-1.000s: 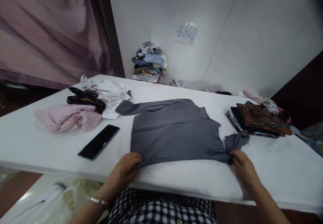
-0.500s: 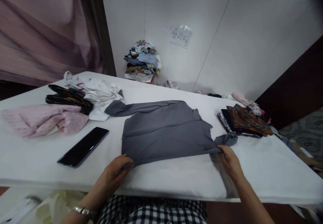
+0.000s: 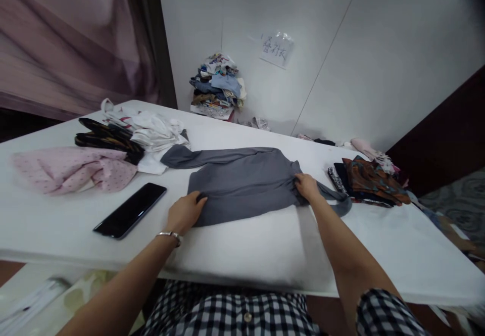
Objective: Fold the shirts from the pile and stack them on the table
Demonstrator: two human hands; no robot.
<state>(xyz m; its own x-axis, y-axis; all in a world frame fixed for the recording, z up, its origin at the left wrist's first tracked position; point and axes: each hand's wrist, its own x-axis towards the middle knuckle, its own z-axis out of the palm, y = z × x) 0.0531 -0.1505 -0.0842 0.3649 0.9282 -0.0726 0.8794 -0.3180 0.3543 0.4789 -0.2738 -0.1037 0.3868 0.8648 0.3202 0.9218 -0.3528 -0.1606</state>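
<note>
1. step, as i read it: mid-fold on the grey top (image 3: 242, 184). near hem doubled up over the body, one long sleeve trailing out toward the white pile.
2. left hand (image 3: 185, 213): fingers curled round the folded edge at the grey top's near-left corner, pinning it to the counter (image 3: 246, 255). wrist carries a metal bracelet (image 3: 170, 235).
3. right hand (image 3: 306, 186): closed on bunched cloth at the grey top's right side, just where the other sleeve runs off to the right.
4. next move, judged: needs both hands flattening the fold, then the loose sleeves brought in over the body; cloth is limp, so edges will drift unless pinned.
5. count, near to far from the grey top: 1 black phone (image 3: 131, 210) left of it, apart; 1 pink dotted garment (image 3: 71, 169) further left; 1 dark patterned piece (image 3: 108, 139) and 1 white crumpled pile (image 3: 153, 133) behind-left, pile touching the sleeve.
6. right of the grey top: 1 stack of dark and orange prints (image 3: 369, 177), near, not touching.
7. far behind the grey top: 1 mixed clothes heap (image 3: 217, 86) by the wall, 1 paper sign (image 3: 278, 49) above it.
</note>
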